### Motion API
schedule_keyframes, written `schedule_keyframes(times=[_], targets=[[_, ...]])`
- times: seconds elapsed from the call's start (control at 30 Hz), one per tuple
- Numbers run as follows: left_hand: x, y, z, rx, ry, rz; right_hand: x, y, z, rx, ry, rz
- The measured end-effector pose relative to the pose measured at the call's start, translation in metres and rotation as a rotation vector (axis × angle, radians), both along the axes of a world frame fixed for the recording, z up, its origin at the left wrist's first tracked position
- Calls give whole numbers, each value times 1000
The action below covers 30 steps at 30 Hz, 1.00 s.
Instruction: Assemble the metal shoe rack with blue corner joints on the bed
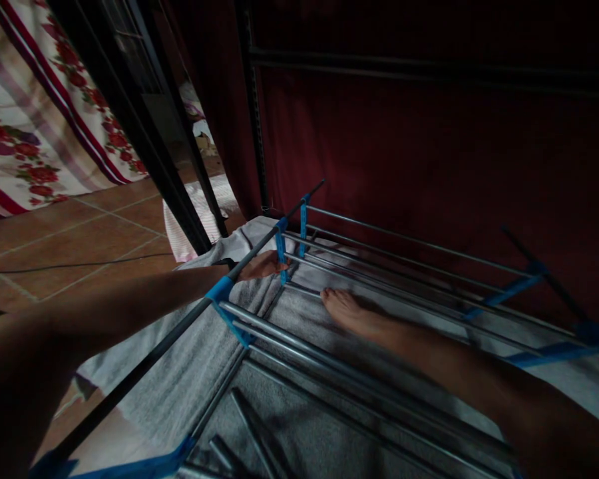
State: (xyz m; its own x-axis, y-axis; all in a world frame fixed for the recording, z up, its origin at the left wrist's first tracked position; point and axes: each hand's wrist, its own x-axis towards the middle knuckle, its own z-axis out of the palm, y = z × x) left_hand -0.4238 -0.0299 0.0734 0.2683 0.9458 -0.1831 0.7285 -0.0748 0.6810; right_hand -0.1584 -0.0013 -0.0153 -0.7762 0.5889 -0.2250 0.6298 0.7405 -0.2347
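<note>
Left hand (262,266) fingers hidden behind rack bar (199,313).

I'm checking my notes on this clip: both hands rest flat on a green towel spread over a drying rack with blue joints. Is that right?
Not quite: the towel is grey, not green, as the head view shows. The left hand and right hand do rest on it, over the drying rack with blue joints.

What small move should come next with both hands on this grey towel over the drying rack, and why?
Probably slide the right hand outward, flattening the grey towel. The left hand already rests on its edge by the blue clip, and the cloth looks rumpled over the rack rails.
</note>
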Motion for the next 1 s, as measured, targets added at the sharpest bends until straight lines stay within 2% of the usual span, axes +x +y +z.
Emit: schedule_keyframes(times=[0.17,0.27,0.5,0.63,0.77,0.87,1.0], targets=[[7,2,1,-50,-45,38,7,-3,26,26,-33,-72],[9,0,1,-53,-25,59,10,-4,36,23,-23,-79],[-11,15,-15,-64,-64,-45,11,5,26,-19,54,-103],[-14,22,-18,-93,33,-8,4,11,22,-21,107,-122],[-17,26,-24,-105,-24,1,-18,14,24,-28,182,-93],[-25,30,-38,-88,-97,6,-47,17,23,-39,224,-95],[-33,38,-60,-1,-219,52,-87,24,17,-63,250,-168]])
